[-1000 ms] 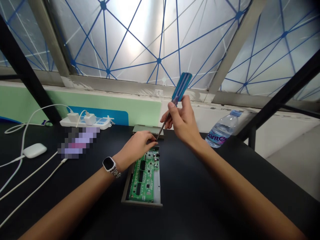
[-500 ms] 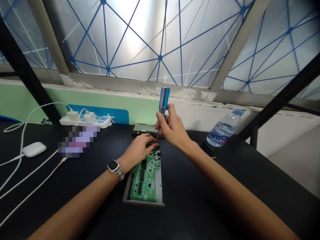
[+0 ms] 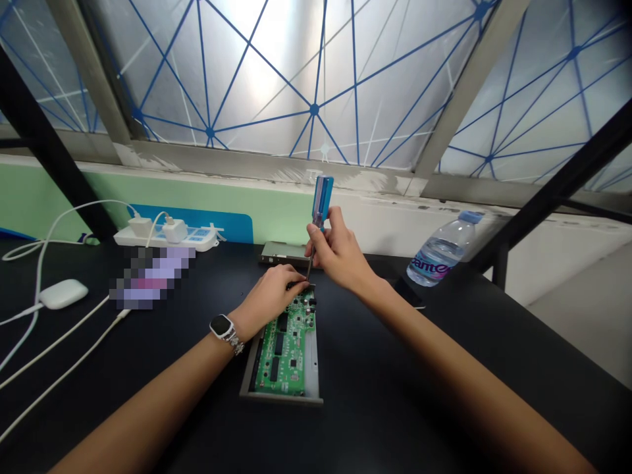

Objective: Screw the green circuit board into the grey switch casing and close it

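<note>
Head view: right hand fingers pinch a blue screwdriver, its tip just above the green circuit board; left hand fingers lie on the board's top end, grip unclear.

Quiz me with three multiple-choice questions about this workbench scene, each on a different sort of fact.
1. Where is the wristwatch? A) on the right wrist B) on the left wrist C) on the table
2. What colour is the circuit board? A) red B) blue C) green
3. What state is the screwdriver in? A) held in a hand B) lying on the table C) standing in a cup

1 B: the watch sits just behind the left hand.
2 C: green shows across the board.
3 A: the right hand grips it, tip pointing down.
</note>
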A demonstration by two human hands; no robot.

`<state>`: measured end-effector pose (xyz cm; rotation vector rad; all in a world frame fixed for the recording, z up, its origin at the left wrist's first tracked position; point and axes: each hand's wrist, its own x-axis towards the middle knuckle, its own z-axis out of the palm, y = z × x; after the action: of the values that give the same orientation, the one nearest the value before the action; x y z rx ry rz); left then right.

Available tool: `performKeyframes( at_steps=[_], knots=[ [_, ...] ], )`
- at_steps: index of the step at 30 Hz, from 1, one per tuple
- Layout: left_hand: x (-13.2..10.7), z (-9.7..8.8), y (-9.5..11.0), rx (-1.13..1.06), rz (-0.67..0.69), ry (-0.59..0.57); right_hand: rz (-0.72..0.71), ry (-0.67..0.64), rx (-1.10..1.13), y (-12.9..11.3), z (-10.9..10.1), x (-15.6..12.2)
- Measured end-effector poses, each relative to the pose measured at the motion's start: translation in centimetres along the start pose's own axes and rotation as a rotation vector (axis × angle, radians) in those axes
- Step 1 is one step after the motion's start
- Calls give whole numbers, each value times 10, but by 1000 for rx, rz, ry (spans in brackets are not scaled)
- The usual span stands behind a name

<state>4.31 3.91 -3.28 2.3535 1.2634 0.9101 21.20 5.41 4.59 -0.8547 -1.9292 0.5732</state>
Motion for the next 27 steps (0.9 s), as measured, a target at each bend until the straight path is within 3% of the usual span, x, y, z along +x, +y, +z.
performKeyframes(
  at_steps=[12,21,27],
  knots=[
    [-6,-6,-4,64,-56,57,34,-49,49,2,5,-1],
    [7,-6,14,-215,-69,233,38,-60,25,-2,11,-1],
    [8,2,8,-441,-134,263,74,-57,47,-3,12,-2]
  ],
)
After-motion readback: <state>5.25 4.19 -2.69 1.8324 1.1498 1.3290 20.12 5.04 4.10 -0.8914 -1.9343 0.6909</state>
